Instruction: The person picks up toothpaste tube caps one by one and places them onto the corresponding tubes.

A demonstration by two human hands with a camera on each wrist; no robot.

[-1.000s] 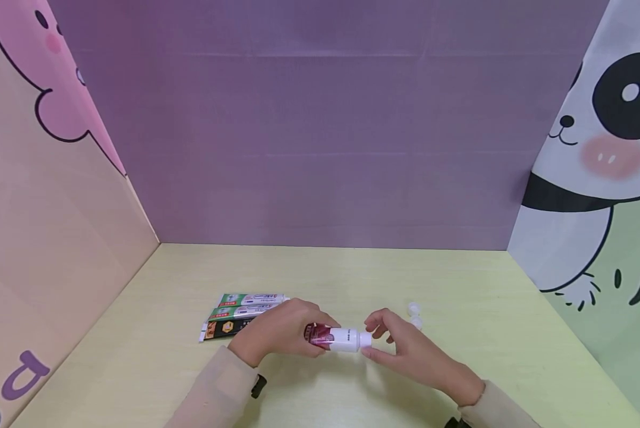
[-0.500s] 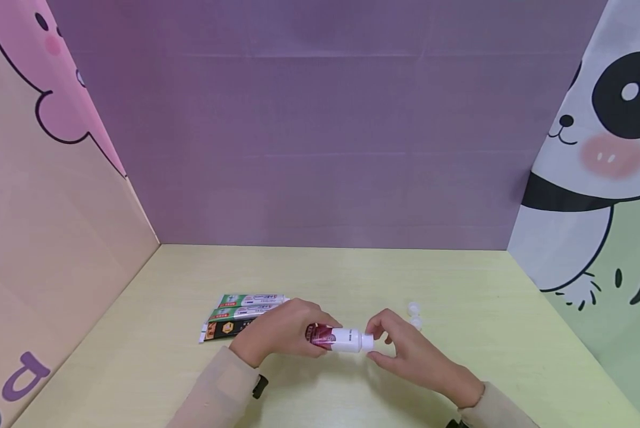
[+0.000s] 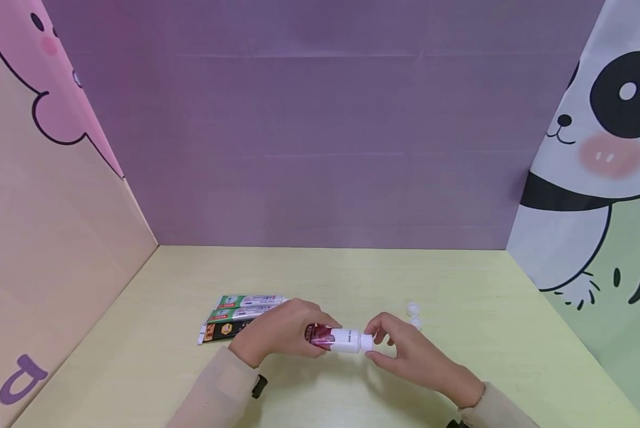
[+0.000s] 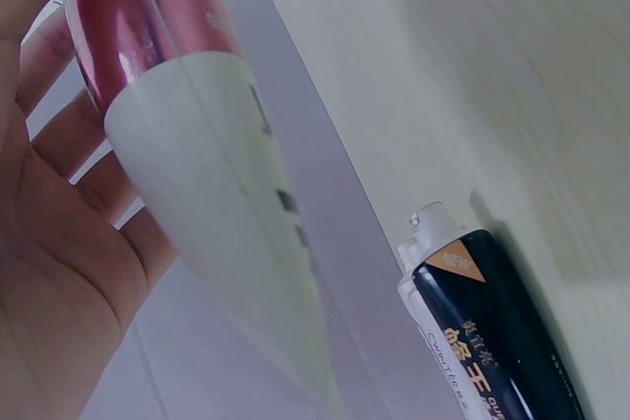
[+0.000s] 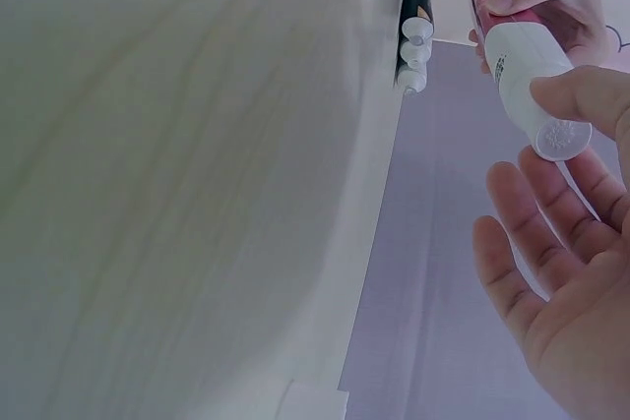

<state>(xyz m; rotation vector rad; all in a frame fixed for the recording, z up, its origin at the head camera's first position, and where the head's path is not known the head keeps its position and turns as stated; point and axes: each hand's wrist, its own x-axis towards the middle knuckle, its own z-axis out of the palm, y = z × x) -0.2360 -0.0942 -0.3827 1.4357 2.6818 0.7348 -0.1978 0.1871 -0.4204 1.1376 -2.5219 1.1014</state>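
Observation:
A toothpaste tube (image 3: 345,340), dark red at the crimped half and white toward its cap, lies level above the table. My left hand (image 3: 282,333) grips its red part from above, seen also in the left wrist view with fingers behind the tube (image 4: 197,154). At the tube's right end, my right hand (image 3: 413,353) has thumb and index finger around the white cap (image 3: 366,342). The right wrist view has that thumb over the side of the cap (image 5: 563,139), index finger beneath, the other fingers spread loosely.
Two green-and-white toothpaste tubes (image 3: 252,300) and a black toothpaste tube (image 3: 224,330) lie side by side on the table (image 3: 320,395), partly behind my left hand. Two small white caps (image 3: 414,309) lie beyond my right hand. Printed panels (image 3: 320,142) stand around the table.
My right thumb and index finger shift slightly around the cap; the tube moves marginally right. My left hand keeps its grip, and the other tubes and loose caps stay in place.

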